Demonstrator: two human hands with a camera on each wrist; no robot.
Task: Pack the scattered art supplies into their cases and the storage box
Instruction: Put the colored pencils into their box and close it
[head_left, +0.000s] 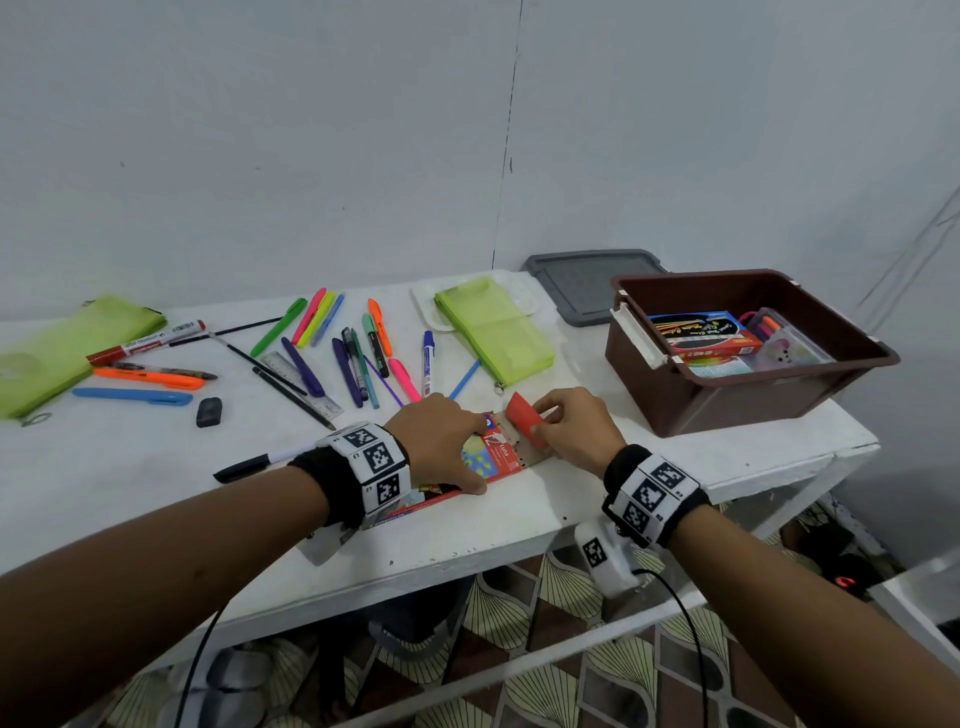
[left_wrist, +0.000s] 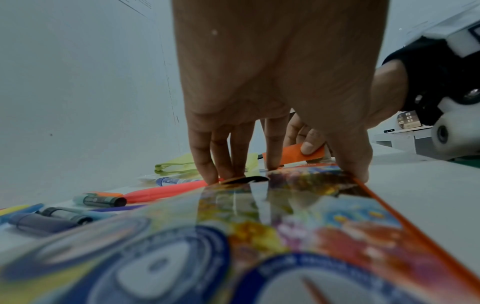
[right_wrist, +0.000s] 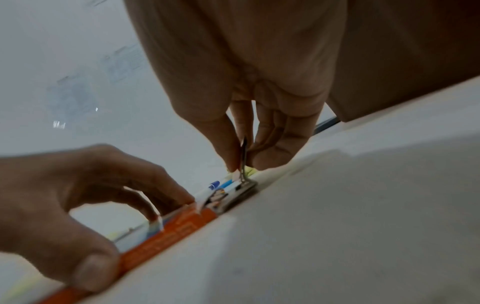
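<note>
A flat coloured-pencil box with red edges lies on the white table near its front edge. My left hand grips it across its width, thumb on the near edge and fingers on the far edge. The box's red end flap stands up. My right hand pinches that flap between thumb and fingers. The brown storage box stands at the right and holds several packs.
Several pens and highlighters lie scattered behind my hands, with a ruler and a black marker. Two green pouches lie on the table. A grey lid rests at the back by the wall.
</note>
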